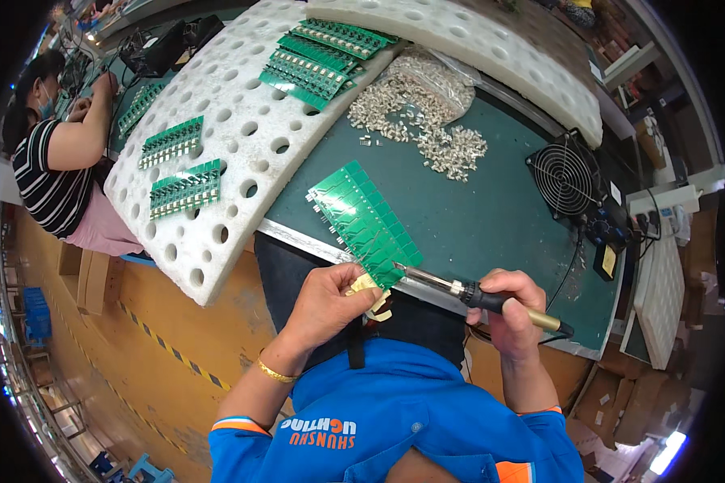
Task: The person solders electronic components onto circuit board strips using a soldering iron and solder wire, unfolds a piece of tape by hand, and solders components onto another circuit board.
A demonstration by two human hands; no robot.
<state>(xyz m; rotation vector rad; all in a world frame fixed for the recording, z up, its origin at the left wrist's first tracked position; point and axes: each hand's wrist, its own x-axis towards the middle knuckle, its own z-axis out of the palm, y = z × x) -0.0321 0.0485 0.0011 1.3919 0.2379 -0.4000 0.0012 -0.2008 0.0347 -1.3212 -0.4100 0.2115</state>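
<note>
My left hand point(328, 306) is closed on the near end of a green circuit board point(366, 219), with pale yellow tape or cloth point(370, 295) between the fingers and the board. The board lies tilted over the table's near edge, and a row of small white connectors sticks out along its left side. In my right hand point(511, 312) is a soldering iron point(475, 296) with a black grip and brass-coloured end. Its metal tip points left and meets the board near its lower right part, close to my left fingers.
Loose small metallic parts point(455, 153) are heaped beside an open plastic bag point(439, 80) on the green table point(491, 213). A white foam slab point(242, 173) at left carries several circuit boards point(318, 64). At right stands a black fan point(564, 175). Another person point(60, 153) works at far left.
</note>
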